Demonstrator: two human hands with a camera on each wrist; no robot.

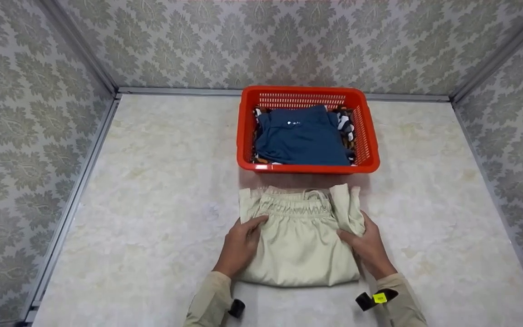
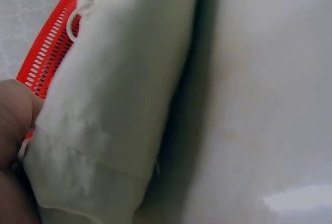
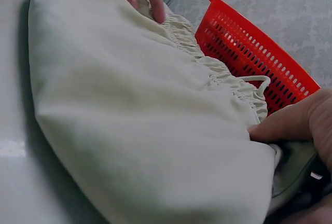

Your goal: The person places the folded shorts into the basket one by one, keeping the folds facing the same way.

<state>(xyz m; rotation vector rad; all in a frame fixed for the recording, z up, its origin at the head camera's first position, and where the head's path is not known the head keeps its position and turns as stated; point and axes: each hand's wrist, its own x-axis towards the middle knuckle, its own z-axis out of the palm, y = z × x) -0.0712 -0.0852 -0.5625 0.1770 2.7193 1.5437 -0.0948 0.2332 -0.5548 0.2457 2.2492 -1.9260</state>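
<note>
A pair of pale beige drawstring pants (image 1: 300,250) lies folded in front of me in the head view, its gathered elastic waistband (image 1: 293,209) towards the far side. Folded fabric sticks out at both sides of the waistband. My left hand (image 1: 239,247) grips the left edge, thumb on top and the other fingers mostly hidden beneath. On the opposite edge, my right hand (image 1: 371,247) pinches the cloth below the right flap with its thumb on top. A drawstring loop (image 3: 262,82) shows at the waistband in the right wrist view.
Just beyond the pants stands a red plastic basket (image 1: 307,169) with slotted walls. Inside it, a folded dark blue garment (image 1: 304,141) lies on patterned cloth (image 1: 345,125). Patterned wall panels border the pale tabletop (image 1: 161,195) at the back and both sides.
</note>
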